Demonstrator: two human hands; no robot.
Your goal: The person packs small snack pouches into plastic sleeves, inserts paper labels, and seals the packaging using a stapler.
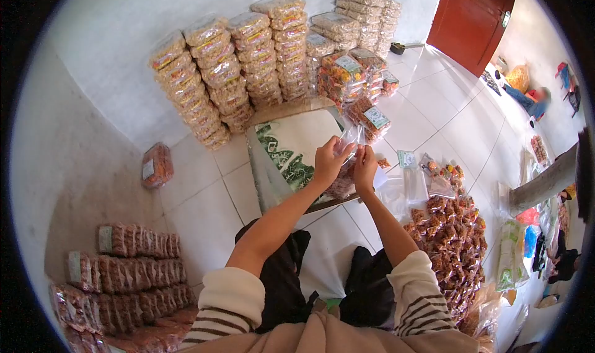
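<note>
Over a low table with a white and green leaf-patterned top, my left hand pinches the clear upper part of a plastic bag. Closed on the same bag, close to the other hand, is my right hand. Reddish-brown contents show through the bag below my fingers, near the table's front edge. Both wrists partly cover it. Just right of my right hand lie a small snack packet and a printed green label.
Stacked snack packs line the back wall. A heap of small brown packets and clear empty bags lie at right. Rows of filled packs sit at lower left. A person is far right, near a red door.
</note>
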